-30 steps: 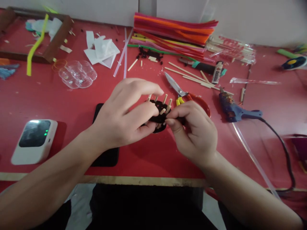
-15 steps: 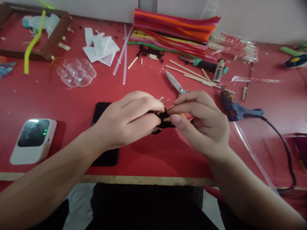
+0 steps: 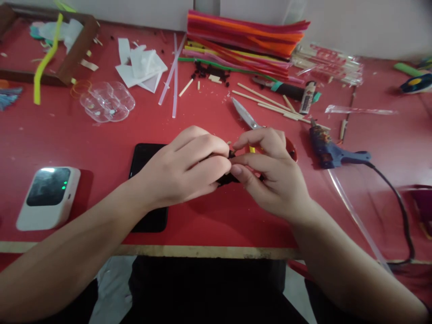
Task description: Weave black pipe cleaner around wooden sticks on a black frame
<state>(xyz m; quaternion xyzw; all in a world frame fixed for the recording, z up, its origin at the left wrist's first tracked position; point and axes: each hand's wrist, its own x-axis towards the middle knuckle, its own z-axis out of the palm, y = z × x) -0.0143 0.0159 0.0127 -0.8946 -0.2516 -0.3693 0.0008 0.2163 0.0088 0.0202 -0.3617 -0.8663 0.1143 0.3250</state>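
My left hand (image 3: 184,168) and my right hand (image 3: 270,175) meet over the middle of the red table (image 3: 84,139). Both are closed on a small black craft piece (image 3: 228,179) with short wooden sticks set in it. My fingers hide most of the piece; only a dark sliver and one stick tip show between my fingertips. The piece is held just above the table, beside a black phone (image 3: 148,180) lying flat under my left wrist.
Scissors (image 3: 248,118) with red handles lie just behind my right hand. A blue glue gun (image 3: 329,150) with its black cord lies to the right. Stacked pipe cleaners (image 3: 243,40), wooden sticks (image 3: 266,103), a clear plastic tray (image 3: 106,102) and a white device (image 3: 47,195) surround the hands.
My hands have closed in tighter round the black piece. Its wooden sticks, plainly showing before, are now mostly covered by my fingers.
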